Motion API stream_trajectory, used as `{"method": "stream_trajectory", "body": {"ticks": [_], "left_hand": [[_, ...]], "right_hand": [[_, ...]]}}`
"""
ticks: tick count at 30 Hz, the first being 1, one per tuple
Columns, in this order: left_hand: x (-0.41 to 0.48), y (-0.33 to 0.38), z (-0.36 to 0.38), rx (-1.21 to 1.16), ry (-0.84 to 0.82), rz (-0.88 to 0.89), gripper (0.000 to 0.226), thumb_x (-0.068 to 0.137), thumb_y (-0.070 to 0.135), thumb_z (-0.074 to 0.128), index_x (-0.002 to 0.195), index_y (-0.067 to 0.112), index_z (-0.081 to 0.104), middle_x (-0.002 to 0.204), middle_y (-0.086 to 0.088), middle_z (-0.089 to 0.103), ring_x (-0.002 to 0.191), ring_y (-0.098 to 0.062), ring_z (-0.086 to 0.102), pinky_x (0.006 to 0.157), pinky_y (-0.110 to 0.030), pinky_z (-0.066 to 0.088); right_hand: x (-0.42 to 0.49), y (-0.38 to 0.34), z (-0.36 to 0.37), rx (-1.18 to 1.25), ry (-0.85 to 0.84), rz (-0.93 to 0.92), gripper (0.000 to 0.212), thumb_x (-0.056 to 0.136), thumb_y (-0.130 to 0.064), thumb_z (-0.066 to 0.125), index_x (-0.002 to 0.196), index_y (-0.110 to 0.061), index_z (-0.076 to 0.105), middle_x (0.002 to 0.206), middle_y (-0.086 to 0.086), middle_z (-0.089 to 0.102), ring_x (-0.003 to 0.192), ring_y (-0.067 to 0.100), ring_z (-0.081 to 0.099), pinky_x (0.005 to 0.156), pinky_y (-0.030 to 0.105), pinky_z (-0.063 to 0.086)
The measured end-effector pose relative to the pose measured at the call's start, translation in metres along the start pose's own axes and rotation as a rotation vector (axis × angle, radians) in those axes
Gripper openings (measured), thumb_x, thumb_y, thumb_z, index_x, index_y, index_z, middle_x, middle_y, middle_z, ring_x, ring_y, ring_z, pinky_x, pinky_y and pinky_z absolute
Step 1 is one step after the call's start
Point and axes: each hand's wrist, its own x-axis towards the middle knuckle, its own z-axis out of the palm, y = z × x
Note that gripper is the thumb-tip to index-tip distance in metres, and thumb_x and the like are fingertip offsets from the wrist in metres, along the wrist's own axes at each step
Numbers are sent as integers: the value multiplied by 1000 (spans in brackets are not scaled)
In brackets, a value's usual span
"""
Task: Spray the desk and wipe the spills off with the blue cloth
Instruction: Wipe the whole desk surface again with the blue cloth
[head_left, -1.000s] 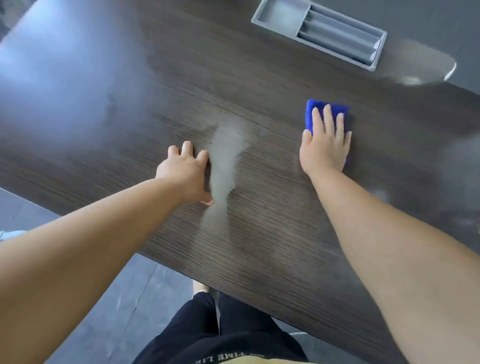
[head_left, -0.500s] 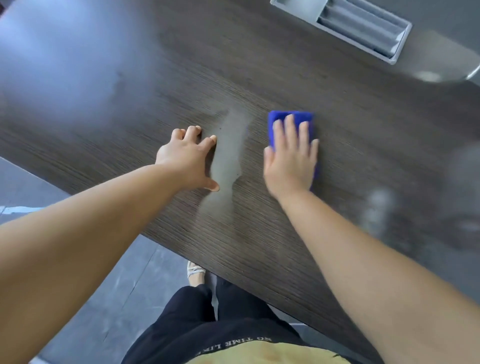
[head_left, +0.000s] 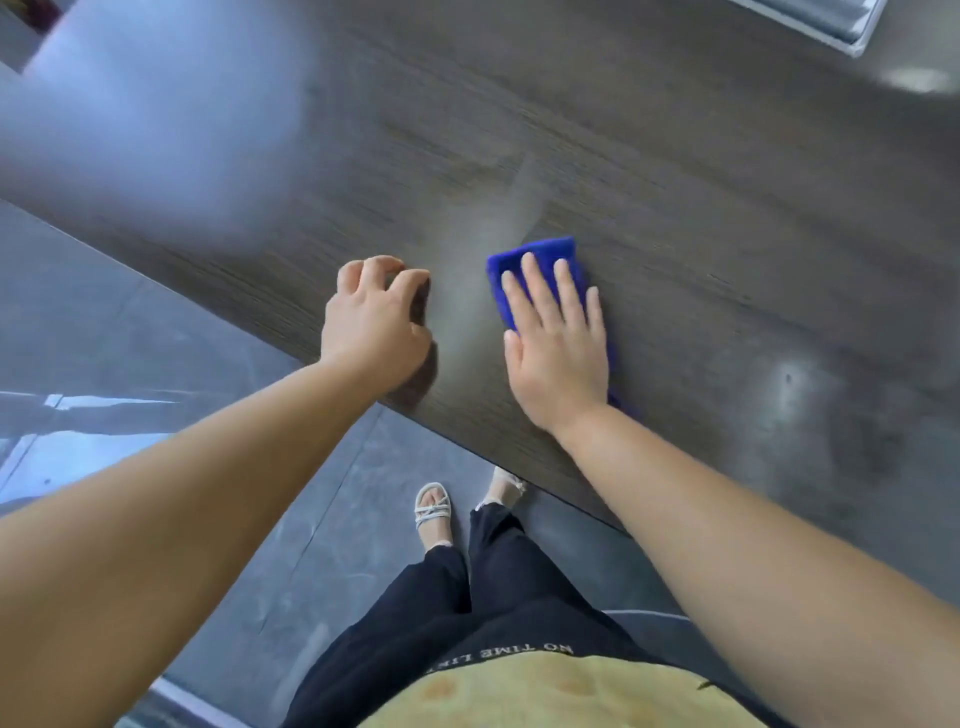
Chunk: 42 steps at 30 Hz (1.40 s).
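Note:
The blue cloth (head_left: 540, 254) lies flat on the dark wood-grain desk (head_left: 675, 234), near its front edge. My right hand (head_left: 558, 343) presses down on the cloth with fingers spread, covering most of it. A pale, misty wet streak (head_left: 498, 218) runs up the desk just beyond and left of the cloth. My left hand (head_left: 374, 327) rests on the desk to the left of the streak, fingers curled, holding nothing. No spray bottle is in view.
A grey slotted tray (head_left: 852, 31) sits at the far right corner of the view. The desk's front edge (head_left: 415, 410) runs diagonally, with grey floor and my sandalled feet (head_left: 434, 509) below it. Fainter smudges (head_left: 795, 379) mark the desk to the right.
My right hand has slid the cloth leftward and toward me, into the pale streak, which now looks shorter. My left hand stayed beside it, fingers curling in. The view has tilted down.

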Motion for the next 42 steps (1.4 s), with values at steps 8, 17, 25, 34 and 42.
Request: {"method": "stream_trajectory", "body": {"ticks": [8,17,25,34,42], "left_hand": [[-35,-32,14,-7,15,22,59,84,25,56,140,21,36,147,-5,27,137,-28,15,110,-38,23],[-48,-53,19,0,13,45,62,86,27,57,143,21,33,150,-4,23,139,-27,13,110,-39,25],[-43,-65,4,118,-140,140,65,88,30,53,146,26,26,152,-3,19,136,-31,17,108,-43,33],[-44,-75,4,-17,-62,164,60,86,10,45,144,17,33,151,0,29,134,-28,27,112,-31,24],[-34,-68,-5,-106,-93,66,60,87,10,44,145,22,30,148,-2,32,133,-29,25,111,-38,27]], "right_hand": [[-62,77,-20,-65,-74,-123,57,84,-31,38,141,-22,39,148,3,37,136,32,33,105,58,30],[-74,-34,2,-44,-102,-310,52,91,-35,36,140,-20,43,148,4,40,135,32,36,107,53,29],[-24,7,-6,-46,-58,233,55,95,-36,34,147,-21,29,155,3,23,142,32,19,111,56,19],[-47,-24,-1,-45,-204,-537,50,91,-37,36,140,-25,42,147,1,41,136,28,35,109,51,24],[19,-69,11,7,-41,330,55,97,-39,35,148,-21,25,157,2,17,144,29,14,112,54,15]]}}
